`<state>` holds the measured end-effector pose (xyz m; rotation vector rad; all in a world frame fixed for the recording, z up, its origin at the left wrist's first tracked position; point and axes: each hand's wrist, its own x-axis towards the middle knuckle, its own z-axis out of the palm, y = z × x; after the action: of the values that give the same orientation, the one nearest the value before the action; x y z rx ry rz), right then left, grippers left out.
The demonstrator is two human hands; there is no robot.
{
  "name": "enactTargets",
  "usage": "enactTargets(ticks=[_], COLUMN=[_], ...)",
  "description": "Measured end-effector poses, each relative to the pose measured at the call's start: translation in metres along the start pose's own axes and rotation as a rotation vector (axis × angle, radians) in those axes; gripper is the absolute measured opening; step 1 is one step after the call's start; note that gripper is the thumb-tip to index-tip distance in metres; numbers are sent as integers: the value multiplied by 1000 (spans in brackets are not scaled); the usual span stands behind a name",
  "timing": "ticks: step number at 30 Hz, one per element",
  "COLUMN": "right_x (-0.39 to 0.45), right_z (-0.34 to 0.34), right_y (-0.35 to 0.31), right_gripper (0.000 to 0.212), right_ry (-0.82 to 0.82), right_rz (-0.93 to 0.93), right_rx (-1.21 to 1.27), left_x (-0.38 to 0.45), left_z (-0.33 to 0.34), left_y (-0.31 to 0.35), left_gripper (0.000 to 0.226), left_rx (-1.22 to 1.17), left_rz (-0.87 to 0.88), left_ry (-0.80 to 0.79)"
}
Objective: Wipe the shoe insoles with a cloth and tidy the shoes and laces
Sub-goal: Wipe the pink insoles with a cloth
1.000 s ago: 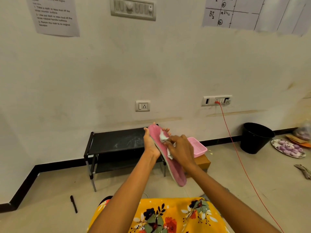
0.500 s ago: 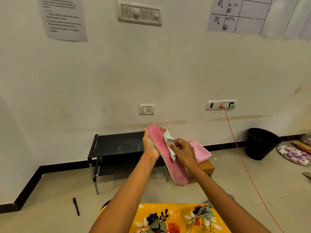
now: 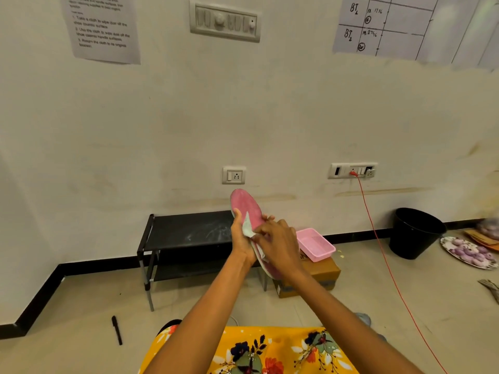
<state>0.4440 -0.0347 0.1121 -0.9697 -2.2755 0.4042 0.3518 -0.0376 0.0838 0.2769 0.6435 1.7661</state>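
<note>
A: What does the head view show of the hands?

B: The left hand (image 3: 241, 240) grips a pink insole (image 3: 247, 209) by its edge, thumb curled over the near side, holding it tilted with the toe end up toward the wall. The right hand (image 3: 278, 242) has its fingers bent round a pale cloth (image 3: 248, 228) and presses it against the middle of the insole's pink face.

A: Where is all that?

B: Held in the air, in front of a low black shelf (image 3: 189, 229) that stands against the wall.

A: Anything near it?

B: A pink basket (image 3: 316, 244) sits on a cardboard box (image 3: 321, 273) just right of the shelf. Further right a black bucket (image 3: 413, 233) stands on the floor, with a red cable (image 3: 378, 244) running down from a wall socket. A black pen (image 3: 117, 330) lies on the floor at left.
</note>
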Motion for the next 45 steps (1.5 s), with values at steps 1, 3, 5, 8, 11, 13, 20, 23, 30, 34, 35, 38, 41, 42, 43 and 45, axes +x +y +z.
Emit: enactTargets(ticks=[1,3,5,8,11,13,20,23,30,34,35,38,41,42,43,45], right_x=[4,17,22,3,-13,0,-6,4,40,23,19,2,-17,-20,-21,-17], right_z=[-2,-6,-8,4,4,0,7,-5,-16,-1,1,6,7,5,4,2], right_y=[5,23,28,13,13,26,23,23,14,-2,-6,-10,-1,2,4,7], right_gripper=[26,24,24,20,19,23,23,19,22,26,26,25,22,21,20,25], right_ry=[19,56,113,71,-42,-35,-10,13,38,-63,-72,-161,-322,-365,-379,-294], right_rz=[-2,74,137,63,-26,-16,15,98,-20,-32,6,34,-44,-68,-77,-53], right_rx=[-84,-201,-164,40,-34,-221,-61,214,131,185,254,358,350,357,376,432], left_x=[1,0,-1,2,4,1,8,7,-6,-2,1,11,11,10,9,6], left_z=[-1,1,8,4,-9,-11,-10,-19,-2,0,-4,-21,-30,-31,-31,-32], left_y=[0,-6,-8,1,4,-3,1,3,-6,-6,-3,6,14,15,14,10], left_gripper=[71,71,71,73,73,76,81,77,60,59,61,76,81,80,80,79], left_rx=[17,62,70,56,8,30,22,70,159,48,46,23,-36,-56,-72,-42], left_rz=[4,25,37,33,15,4,6,35,16,22,24,5,-53,-75,-92,-89], left_ry=[13,42,45,41,53,39,61,62,57,52,60,43,5,-10,-22,-16])
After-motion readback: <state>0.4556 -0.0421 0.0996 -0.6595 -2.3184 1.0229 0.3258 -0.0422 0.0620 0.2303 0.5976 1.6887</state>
